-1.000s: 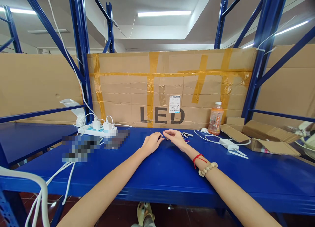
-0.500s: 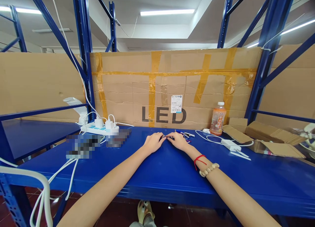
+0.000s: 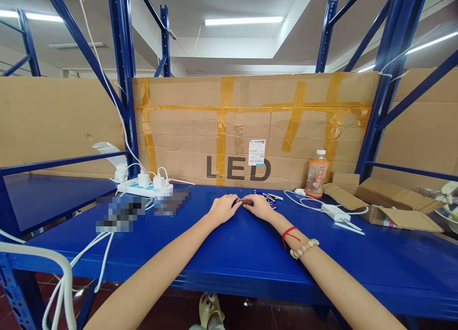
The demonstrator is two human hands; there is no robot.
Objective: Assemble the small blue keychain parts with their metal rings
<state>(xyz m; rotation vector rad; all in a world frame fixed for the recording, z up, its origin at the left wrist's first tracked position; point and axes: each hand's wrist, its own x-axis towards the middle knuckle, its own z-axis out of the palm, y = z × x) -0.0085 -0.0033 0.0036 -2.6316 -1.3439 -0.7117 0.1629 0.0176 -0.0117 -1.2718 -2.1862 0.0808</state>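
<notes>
Over the middle of the blue tabletop (image 3: 229, 244) my left hand (image 3: 222, 208) is closed, thumb and fingers pinching a small dark, shiny thing (image 3: 238, 200) that is mostly hidden. Close beside it, my right hand (image 3: 258, 206) has its fingertips pressed together at the same spot; what they grip is too small to make out. Behind and beside the right hand lie several pens (image 3: 275, 196) and small blue pieces, partly covered by the hand. A red string (image 3: 290, 232) and a beaded bracelet (image 3: 304, 248) circle my right wrist.
At the left are a white power strip (image 3: 139, 188) with plugs and cables. On the right stand an orange drink bottle (image 3: 317, 175), a white adapter (image 3: 335, 211) with its cable, and an opened cardboard box (image 3: 397, 196). A taped cardboard panel (image 3: 179, 139) closes the back.
My fingertips have shifted very slightly, and the right hand's fingers look a little more curled. The view has tilted up a touch; everything else stays put.
</notes>
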